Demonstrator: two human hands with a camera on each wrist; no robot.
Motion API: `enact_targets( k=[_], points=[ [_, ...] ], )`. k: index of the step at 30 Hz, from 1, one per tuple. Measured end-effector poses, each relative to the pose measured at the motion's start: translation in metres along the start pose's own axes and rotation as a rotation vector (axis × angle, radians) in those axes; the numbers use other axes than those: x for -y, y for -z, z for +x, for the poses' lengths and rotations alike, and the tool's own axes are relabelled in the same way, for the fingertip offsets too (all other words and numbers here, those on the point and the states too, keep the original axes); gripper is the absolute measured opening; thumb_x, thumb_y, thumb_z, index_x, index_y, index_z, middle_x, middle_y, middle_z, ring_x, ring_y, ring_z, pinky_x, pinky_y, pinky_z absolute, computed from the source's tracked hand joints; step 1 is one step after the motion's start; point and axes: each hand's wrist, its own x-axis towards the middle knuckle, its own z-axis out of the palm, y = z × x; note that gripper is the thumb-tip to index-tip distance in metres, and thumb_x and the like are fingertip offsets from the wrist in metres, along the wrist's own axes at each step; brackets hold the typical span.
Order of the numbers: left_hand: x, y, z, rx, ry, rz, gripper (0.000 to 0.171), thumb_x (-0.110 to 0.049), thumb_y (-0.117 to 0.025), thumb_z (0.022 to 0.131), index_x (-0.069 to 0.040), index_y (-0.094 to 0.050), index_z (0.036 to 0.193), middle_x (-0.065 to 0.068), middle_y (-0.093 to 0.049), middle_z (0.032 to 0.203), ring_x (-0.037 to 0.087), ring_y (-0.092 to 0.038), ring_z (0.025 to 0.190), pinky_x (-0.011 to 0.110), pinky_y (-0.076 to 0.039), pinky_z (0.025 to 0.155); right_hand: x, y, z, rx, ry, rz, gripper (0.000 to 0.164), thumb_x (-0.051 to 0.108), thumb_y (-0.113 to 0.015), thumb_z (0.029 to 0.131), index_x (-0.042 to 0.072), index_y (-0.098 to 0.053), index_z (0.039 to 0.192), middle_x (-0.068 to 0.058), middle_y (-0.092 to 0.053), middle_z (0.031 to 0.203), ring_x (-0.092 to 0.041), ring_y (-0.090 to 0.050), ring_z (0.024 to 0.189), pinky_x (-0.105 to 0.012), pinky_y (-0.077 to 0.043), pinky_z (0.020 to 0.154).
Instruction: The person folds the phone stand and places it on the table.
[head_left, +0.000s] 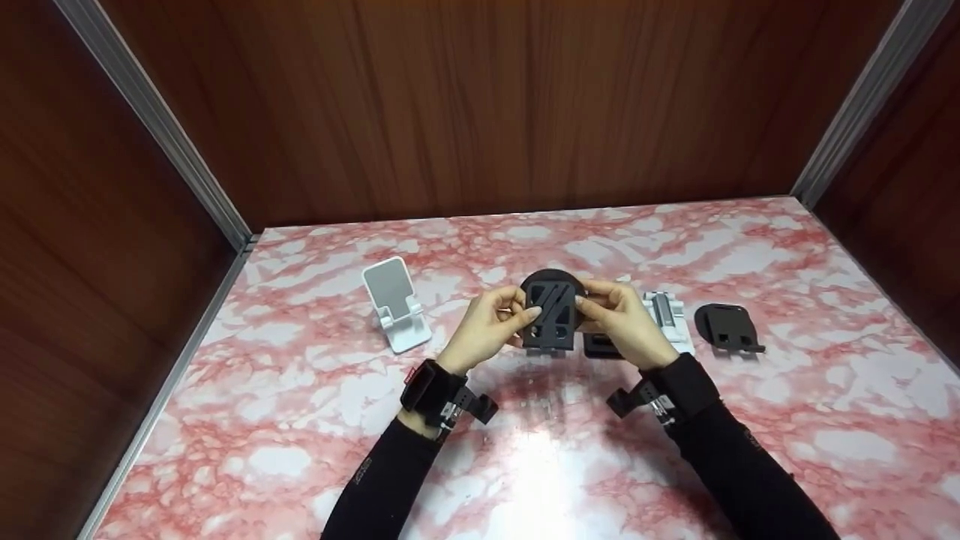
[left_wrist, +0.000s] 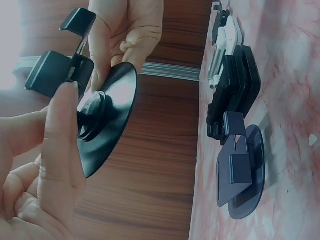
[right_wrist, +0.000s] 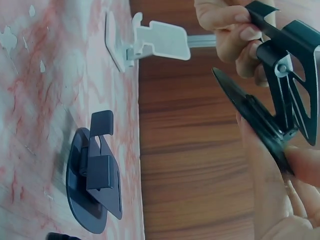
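Both hands hold up a black phone stand (head_left: 553,309) with a slotted back plate, a jointed arm and a round base (left_wrist: 114,117). My left hand (head_left: 486,324) pinches it on the left, fingers at the plate and hinge. My right hand (head_left: 624,324) grips the right side, with thumb and fingers on the edge of the round base in the right wrist view. The arm is partly unfolded, so plate and base stand apart at an angle. Below it on the table, a dark grey stand (right_wrist: 102,170) shows in both wrist views; the held stand and hands hide it in the head view.
An upright white phone stand (head_left: 391,292) is on the left of the marbled table (head_left: 300,420). A black folded stand (head_left: 600,345) and a white folded stand (head_left: 671,315) lie partly behind the right hand. Another dark round-based stand (head_left: 727,328) is farther right. Wood-grain panels (head_left: 525,105) enclose the table.
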Motion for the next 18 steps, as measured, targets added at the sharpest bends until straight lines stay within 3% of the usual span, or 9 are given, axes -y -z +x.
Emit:
enact_targets(
  k=[5, 9, 12, 16, 18],
  points=[
    [0.0011, 0.0006, -0.0002, -0.033, -0.006, 0.014, 0.018, -0.008, -0.066, 0.093, 0.004, -0.056, 0.085, 0.002, -0.059, 0.071, 0.01, -0.058, 0.053, 0.027, -0.056, 0.049, 0.0029, -0.0019, -0.0002, 0.048, -0.072, 0.058, 0.046, 0.013, -0.051, 0.102, -0.014, -0.041, 0.138, -0.011, -0.067, 0.112, -0.021, -0.067, 0.094, -0.039, -0.056, 0.085],
    [0.0018, 0.0015, 0.0003, -0.061, -0.037, 0.039, 0.017, -0.01, -0.067, 0.092, 0.003, -0.06, 0.085, 0.001, -0.061, 0.068, 0.01, -0.058, 0.053, 0.03, -0.057, 0.05, 0.0038, -0.0023, -0.0002, 0.063, -0.11, 0.017, 0.057, 0.006, -0.06, 0.096, -0.011, -0.034, 0.143, -0.014, -0.061, 0.119, -0.021, -0.063, 0.102, -0.04, -0.054, 0.089],
    [0.0004, 0.0028, -0.0002, -0.11, -0.096, 0.133, 0.017, -0.013, -0.071, 0.09, 0.0, -0.063, 0.081, -0.001, -0.061, 0.066, 0.01, -0.057, 0.054, 0.028, -0.055, 0.051, 0.0039, -0.0027, 0.0, 0.046, -0.123, 0.005, 0.06, 0.002, -0.062, 0.093, -0.01, -0.033, 0.144, -0.015, -0.062, 0.118, -0.021, -0.063, 0.101, -0.037, -0.055, 0.086],
    [-0.002, 0.0041, -0.0012, -0.214, -0.16, 0.286, 0.022, -0.019, -0.077, 0.084, -0.003, -0.062, 0.088, 0.003, -0.061, 0.079, 0.015, -0.057, 0.07, 0.026, -0.052, 0.062, 0.0043, -0.0028, -0.0005, 0.037, -0.132, 0.026, 0.061, 0.0, -0.058, 0.094, -0.012, -0.028, 0.145, -0.013, -0.062, 0.116, -0.019, -0.062, 0.101, -0.034, -0.056, 0.084],
    [-0.0024, 0.0042, -0.0012, -0.239, -0.157, 0.296, 0.031, -0.021, -0.078, 0.083, -0.001, -0.06, 0.1, 0.008, -0.06, 0.091, 0.018, -0.058, 0.082, 0.027, -0.053, 0.071, 0.0044, -0.0029, -0.001, 0.028, -0.138, 0.028, 0.061, 0.0, -0.058, 0.094, -0.013, -0.026, 0.145, -0.011, -0.062, 0.116, -0.018, -0.061, 0.102, -0.033, -0.055, 0.085]
  ],
)
